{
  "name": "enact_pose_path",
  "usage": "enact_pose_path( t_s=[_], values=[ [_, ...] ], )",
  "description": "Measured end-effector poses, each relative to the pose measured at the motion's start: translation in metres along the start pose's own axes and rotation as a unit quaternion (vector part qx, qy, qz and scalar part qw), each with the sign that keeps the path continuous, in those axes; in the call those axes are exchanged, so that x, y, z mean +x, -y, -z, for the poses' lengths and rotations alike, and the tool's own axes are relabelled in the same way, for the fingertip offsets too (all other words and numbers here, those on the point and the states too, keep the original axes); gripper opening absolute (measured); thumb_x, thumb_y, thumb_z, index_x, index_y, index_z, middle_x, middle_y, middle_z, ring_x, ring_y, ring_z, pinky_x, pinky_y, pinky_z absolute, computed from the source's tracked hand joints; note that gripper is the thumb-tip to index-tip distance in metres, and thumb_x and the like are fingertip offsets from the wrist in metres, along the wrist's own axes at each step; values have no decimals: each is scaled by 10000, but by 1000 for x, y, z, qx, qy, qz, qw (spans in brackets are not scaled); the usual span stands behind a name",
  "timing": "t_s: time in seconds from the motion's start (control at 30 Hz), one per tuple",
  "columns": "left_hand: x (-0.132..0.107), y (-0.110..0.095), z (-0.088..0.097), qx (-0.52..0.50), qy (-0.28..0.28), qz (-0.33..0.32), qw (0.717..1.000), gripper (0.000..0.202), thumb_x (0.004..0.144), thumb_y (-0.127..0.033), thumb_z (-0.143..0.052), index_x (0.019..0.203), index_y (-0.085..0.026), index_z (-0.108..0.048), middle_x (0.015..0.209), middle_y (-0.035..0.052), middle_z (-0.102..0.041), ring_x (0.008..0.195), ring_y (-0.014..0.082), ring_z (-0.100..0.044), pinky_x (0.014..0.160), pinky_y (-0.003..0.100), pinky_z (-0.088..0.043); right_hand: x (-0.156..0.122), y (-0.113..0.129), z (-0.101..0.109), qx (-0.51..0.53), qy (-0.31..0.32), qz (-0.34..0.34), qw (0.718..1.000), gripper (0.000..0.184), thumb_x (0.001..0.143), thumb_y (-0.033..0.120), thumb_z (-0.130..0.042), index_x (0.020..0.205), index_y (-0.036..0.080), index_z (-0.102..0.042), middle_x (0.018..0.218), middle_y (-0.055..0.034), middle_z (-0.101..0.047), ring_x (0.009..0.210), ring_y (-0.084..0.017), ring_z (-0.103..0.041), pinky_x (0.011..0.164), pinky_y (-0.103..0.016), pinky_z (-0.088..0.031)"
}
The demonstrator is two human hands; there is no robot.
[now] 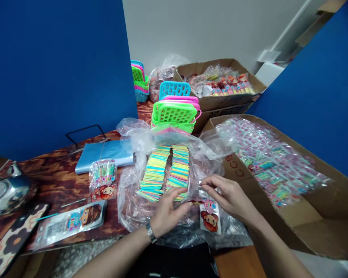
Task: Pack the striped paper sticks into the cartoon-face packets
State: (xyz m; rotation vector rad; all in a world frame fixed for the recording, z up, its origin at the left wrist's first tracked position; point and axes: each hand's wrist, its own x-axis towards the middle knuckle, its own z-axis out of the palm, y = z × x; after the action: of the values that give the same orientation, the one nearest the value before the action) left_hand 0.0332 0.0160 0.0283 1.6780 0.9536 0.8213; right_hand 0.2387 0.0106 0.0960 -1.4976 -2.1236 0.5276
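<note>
Thin yellow, blue and pink plastic sticks (153,170) lie in two rows inside a clear plastic bag (130,208). My left hand (169,212) is at the near end of the rows, its thumb and forefinger apart; the other fingers are hidden. To its right, my right hand (227,195) has thumb and forefinger pinched together on something small at the bag's edge, too small to name. Just below the fingertips rests a small printed packet (209,219) with a red-haired cartoon figure; the thumb of my left hand points at its top edge.
An open carton (316,231) of filled packets (266,162) stands right; another carton (220,101) is behind. Green, pink and blue baskets (175,114) stand at the back. Leftward lie blue plastic sleeves (104,154), a filled packet (103,179), a flat packet stack (72,223), a phone (17,235) and a kettle (10,193).
</note>
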Motion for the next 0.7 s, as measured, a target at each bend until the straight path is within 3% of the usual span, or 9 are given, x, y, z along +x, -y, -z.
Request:
enact_pose_path(
  t_s=[0.1, 0.33, 0.43, 0.53, 0.63, 0.7],
  values=[
    [2, -5, -14, -56, 23, 22, 998, 205, 803, -273, -566, 945, -154, -654, 929, 68, -689, 878, 176, -623, 814, 278, -468, 1, 15, -10, 25, -31, 2, 999, 109, 854, 261, -495, 808, 196, -571, 737, -12, -618, 691, -126, -584, 632, -212, -438],
    [-8, 9, 0, -99, 7, 66, 993, 168, 765, -266, -609, 690, -123, -654, 688, 43, -675, 645, 138, -600, 624, 224, -456, -2, 23, -48, 65, -72, 38, 995, 85, 846, 201, -504, 811, 197, -581, 711, -9, -618, 663, -121, -578, 620, -222, -432],
    [-14, 19, 5, -113, -26, 112, 987, 221, 684, -308, -686, 611, -124, -588, 603, 26, -637, 558, 122, -559, 535, 210, -429, 0, 16, -55, 103, -29, 53, 993, 131, 863, 192, -476, 924, 209, -591, 806, -18, -645, 741, -121, -602, 665, -219, -452],
    [-24, 26, 7, -135, -17, 141, 981, 256, 668, -330, -695, 609, -131, -544, 590, 26, -626, 532, 118, -549, 505, 207, -417, 8, -3, -64, 135, 30, 16, 990, 235, 909, 233, -379, 1075, 210, -545, 910, -31, -652, 836, -128, -617, 711, -233, -477],
    [-34, 30, 8, -112, 0, 141, 984, 249, 682, -325, -680, 610, -129, -544, 598, 34, -623, 537, 116, -542, 501, 203, -403, 19, -23, -83, -41, 60, -34, 997, 271, 910, 249, -367, 1121, 176, -521, 991, -72, -627, 928, -163, -588, 791, -276, -464],
    [-39, 32, 9, -86, 2, 141, 986, 239, 684, -317, -676, 609, -125, -555, 606, 39, -623, 543, 115, -532, 499, 201, -393, 26, -30, -99, -200, 110, -53, 972, 240, 878, 237, -433, 1065, 150, -555, 990, -99, -613, 941, -199, -568, 808, -300, -447]
  ],
)
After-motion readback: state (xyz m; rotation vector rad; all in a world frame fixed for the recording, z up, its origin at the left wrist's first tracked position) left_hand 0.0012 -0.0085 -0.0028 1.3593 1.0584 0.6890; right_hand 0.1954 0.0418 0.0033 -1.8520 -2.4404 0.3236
